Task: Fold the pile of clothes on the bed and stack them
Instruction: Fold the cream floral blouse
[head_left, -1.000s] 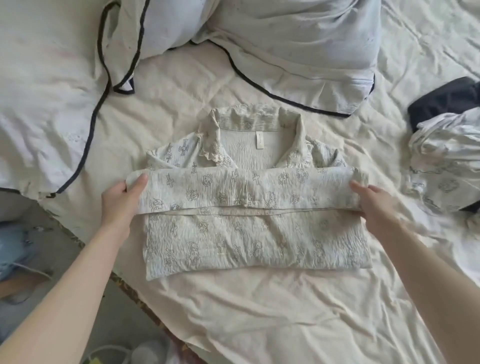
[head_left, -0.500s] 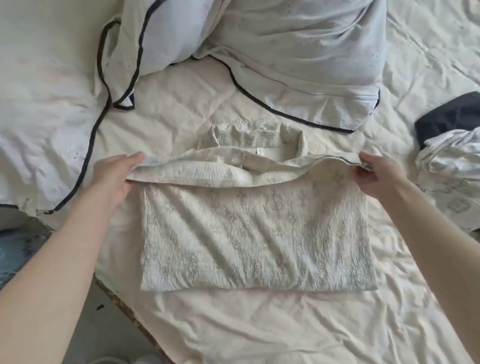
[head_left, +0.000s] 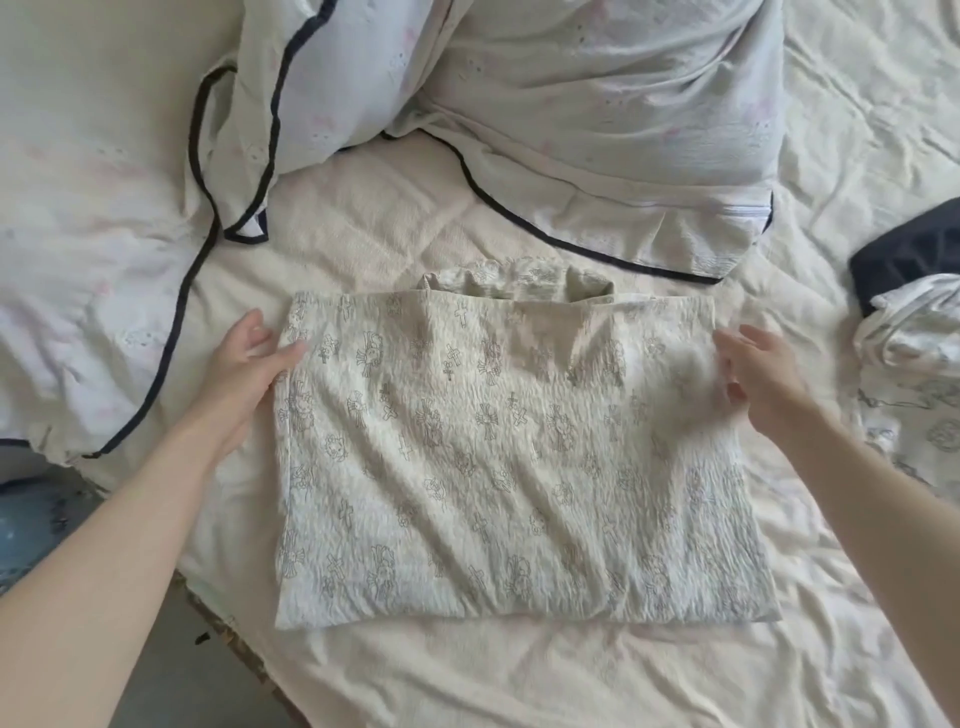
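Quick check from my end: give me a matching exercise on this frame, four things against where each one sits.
Things:
1. printed shirt
2. left hand
3. dark garment
4. pillow

Places:
A. far right edge of view, on the bed
B. top centre, beyond the collar
C. middle of the bed, folded flat
D. at the folded cloth's upper left corner

Pairs: 1-C, 2-D, 3-A, 4-B
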